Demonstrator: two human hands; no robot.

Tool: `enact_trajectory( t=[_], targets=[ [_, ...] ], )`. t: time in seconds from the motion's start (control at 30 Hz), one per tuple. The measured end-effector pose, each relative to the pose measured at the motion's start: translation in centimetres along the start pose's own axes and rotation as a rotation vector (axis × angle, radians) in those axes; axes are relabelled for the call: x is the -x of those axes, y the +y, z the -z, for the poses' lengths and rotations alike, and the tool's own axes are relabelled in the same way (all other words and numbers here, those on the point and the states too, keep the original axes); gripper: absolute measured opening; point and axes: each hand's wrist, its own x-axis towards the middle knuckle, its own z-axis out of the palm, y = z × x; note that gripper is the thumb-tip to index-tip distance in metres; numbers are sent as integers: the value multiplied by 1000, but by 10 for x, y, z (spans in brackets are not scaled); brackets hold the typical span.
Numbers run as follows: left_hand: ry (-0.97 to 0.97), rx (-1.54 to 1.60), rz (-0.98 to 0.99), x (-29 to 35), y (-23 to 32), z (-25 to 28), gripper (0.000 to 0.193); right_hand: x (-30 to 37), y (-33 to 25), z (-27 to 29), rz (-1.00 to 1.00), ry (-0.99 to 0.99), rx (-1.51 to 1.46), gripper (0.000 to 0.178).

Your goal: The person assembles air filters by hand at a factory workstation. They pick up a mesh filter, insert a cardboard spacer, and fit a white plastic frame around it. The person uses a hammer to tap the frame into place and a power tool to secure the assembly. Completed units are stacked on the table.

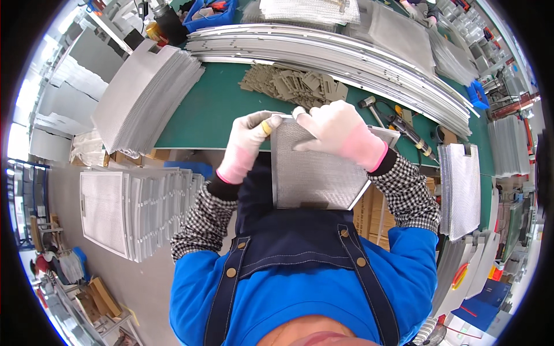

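A metal-mesh filter panel (pixel 314 173) in a thin metal frame stands tilted against my apron at the table's near edge. My left hand (pixel 249 141), in a white and pink glove with yellow tape on one finger, pinches its upper left corner. Along the top edge, my gloved right hand (pixel 346 135) has its fingers curled on the frame, the thumb lying over the mesh. Whether a small part sits between those fingertips is hidden. Just beyond the hands lies a pile of beige plastic pieces (pixel 294 85). Part of another framed panel (pixel 385 136) shows behind my right wrist.
Long metal strips (pixel 323 55) cross the green table (pixel 213 92). A hammer (pixel 372 111) and power driver (pixel 411 135) lie right. Mesh stacks stand at left (pixel 144 95) and right (pixel 461 187); framed panels (pixel 107 210) stand lower left. Another person's hand (pixel 430 22) shows far right.
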Motion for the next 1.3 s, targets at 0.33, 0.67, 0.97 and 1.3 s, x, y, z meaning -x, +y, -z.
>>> enact_trajectory(
  t=[0.33, 0.67, 0.97, 1.3],
  targets=[
    [-118, -864, -877, -39, 150, -62, 27, 18, 58, 68, -352, 236, -1103, 47],
    [-254, -1303, -1184, -81, 108, -57, 20, 114, 138, -136, -909, -294, 430, 18],
    [473, -1355, -1003, -61, 54, -89, 65, 32, 24, -27, -692, 1101, -1462, 29],
    [442, -1248, -1133, -81, 50, -75, 38, 4, 40, 101, -425, 399, -272, 21]
  ],
)
